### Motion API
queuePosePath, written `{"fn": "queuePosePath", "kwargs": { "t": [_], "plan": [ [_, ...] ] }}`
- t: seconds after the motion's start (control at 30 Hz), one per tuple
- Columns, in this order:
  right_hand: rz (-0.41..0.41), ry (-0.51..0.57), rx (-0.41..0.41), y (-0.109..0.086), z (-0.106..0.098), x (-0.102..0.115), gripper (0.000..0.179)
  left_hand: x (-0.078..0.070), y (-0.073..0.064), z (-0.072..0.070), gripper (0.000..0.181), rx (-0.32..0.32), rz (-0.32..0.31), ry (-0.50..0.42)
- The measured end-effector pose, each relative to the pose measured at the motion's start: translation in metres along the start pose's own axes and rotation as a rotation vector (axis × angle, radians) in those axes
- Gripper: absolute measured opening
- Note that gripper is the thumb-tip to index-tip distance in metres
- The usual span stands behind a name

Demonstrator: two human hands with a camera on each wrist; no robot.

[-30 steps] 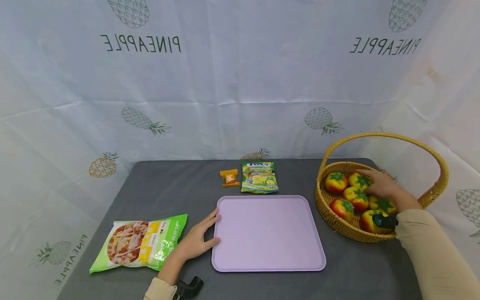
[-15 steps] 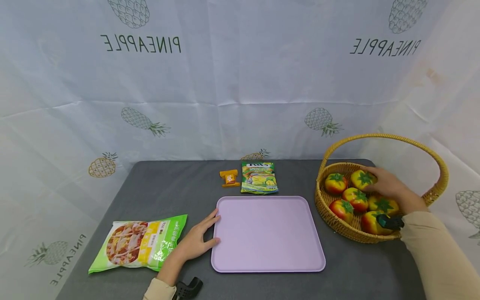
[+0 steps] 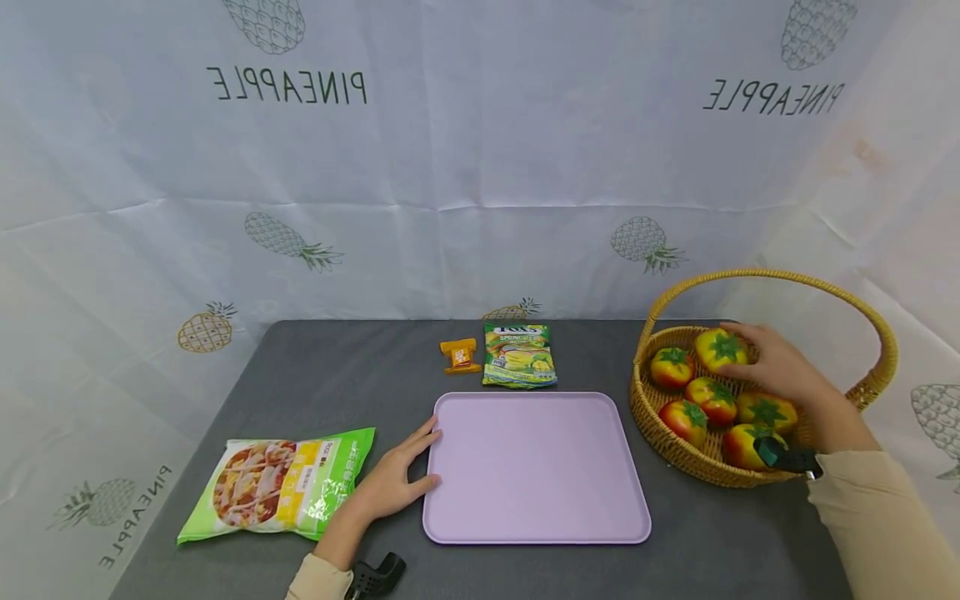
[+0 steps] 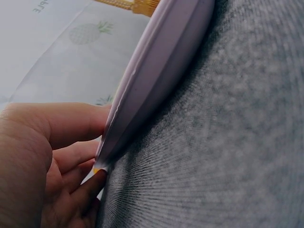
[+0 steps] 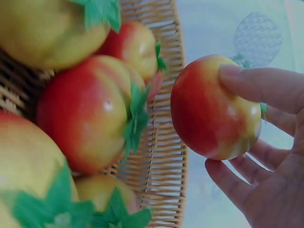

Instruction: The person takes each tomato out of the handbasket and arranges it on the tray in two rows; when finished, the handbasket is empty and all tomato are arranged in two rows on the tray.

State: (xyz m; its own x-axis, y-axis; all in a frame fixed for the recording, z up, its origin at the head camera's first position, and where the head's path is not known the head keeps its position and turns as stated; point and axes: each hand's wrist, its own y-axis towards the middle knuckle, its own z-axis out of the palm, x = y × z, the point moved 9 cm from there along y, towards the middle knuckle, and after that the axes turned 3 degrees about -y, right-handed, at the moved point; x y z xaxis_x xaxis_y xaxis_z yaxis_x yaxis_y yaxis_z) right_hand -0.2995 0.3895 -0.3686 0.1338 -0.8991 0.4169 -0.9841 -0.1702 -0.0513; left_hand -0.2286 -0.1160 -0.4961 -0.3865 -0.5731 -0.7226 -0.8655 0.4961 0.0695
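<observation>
My right hand (image 3: 782, 367) pinches a red-and-yellow fruit with a green leafy top (image 3: 720, 348) between thumb and fingers, at the far side of the wicker basket (image 3: 678, 450). In the right wrist view, the pinched fruit (image 5: 209, 109) shows over the basket's rim, the thumb on its upper side and fingertips beneath. Several similar fruits (image 5: 90, 114) lie inside the basket. My left hand (image 3: 392, 482) rests at the left edge of the lilac tray (image 3: 536, 467), fingers extended and thumb apart. In the left wrist view, its fingertips touch the tray's rim (image 4: 142, 85).
A green-and-white food bag (image 3: 277, 487) lies left of my left hand. Behind the tray are a small orange packet (image 3: 460, 356) and a green Fox's candy bag (image 3: 518, 357). The basket's tall handle (image 3: 765, 273) arches over my right arm. A pineapple-print cloth (image 3: 480, 167) hangs behind the table.
My right hand has taken hold of the far fruit and raised it slightly toward the basket's back rim. The left hand and tray stay where they were.
</observation>
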Motion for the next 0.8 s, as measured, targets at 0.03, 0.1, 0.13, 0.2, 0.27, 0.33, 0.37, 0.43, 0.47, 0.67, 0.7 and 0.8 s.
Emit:
{"fn": "queuePosePath", "kwargs": {
  "t": [0.03,0.1,0.13,0.2,0.27,0.33,0.37,0.43,0.47,0.67,0.7,0.8],
  "plan": [
    [-0.006,0.005,-0.01,-0.002,0.0,0.003,0.081,0.0,0.0,0.0,0.066,0.0,0.0,-0.003],
    [-0.018,0.014,-0.03,-0.007,0.001,0.008,0.08,-0.001,0.0,0.0,0.066,0.0,0.006,0.003],
    [-0.026,0.02,-0.038,-0.01,0.001,0.01,0.079,-0.001,0.0,0.0,0.066,0.001,0.006,0.003],
    [-0.042,0.03,-0.06,-0.014,0.002,0.015,0.078,-0.001,0.0,0.0,0.066,0.001,0.008,0.006],
    [-0.055,0.048,-0.079,-0.017,0.003,0.02,0.076,-0.001,0.0,0.0,0.065,-0.004,0.013,0.01],
    [-0.071,0.069,-0.094,-0.02,0.004,0.024,0.075,-0.001,0.0,0.0,0.065,-0.01,0.02,0.015],
    [-0.08,0.084,-0.105,-0.022,0.004,0.027,0.075,-0.001,-0.001,-0.001,0.064,-0.015,0.027,0.022],
    [-0.098,0.108,-0.121,-0.025,0.004,0.035,0.074,-0.001,-0.001,-0.001,0.064,-0.026,0.039,0.03],
    [-0.112,0.113,-0.136,-0.027,0.004,0.039,0.074,-0.001,-0.001,-0.002,0.064,-0.029,0.042,0.032],
    [-0.09,0.16,-0.151,-0.036,0.008,0.057,0.073,-0.002,-0.001,-0.001,0.063,-0.031,0.04,0.038],
    [-0.081,0.167,-0.147,-0.037,0.01,0.058,0.073,-0.002,-0.001,-0.001,0.063,-0.032,0.04,0.04],
    [-0.089,0.173,-0.153,-0.039,0.014,0.066,0.072,-0.002,-0.001,-0.002,0.063,-0.032,0.036,0.032]
  ]
}}
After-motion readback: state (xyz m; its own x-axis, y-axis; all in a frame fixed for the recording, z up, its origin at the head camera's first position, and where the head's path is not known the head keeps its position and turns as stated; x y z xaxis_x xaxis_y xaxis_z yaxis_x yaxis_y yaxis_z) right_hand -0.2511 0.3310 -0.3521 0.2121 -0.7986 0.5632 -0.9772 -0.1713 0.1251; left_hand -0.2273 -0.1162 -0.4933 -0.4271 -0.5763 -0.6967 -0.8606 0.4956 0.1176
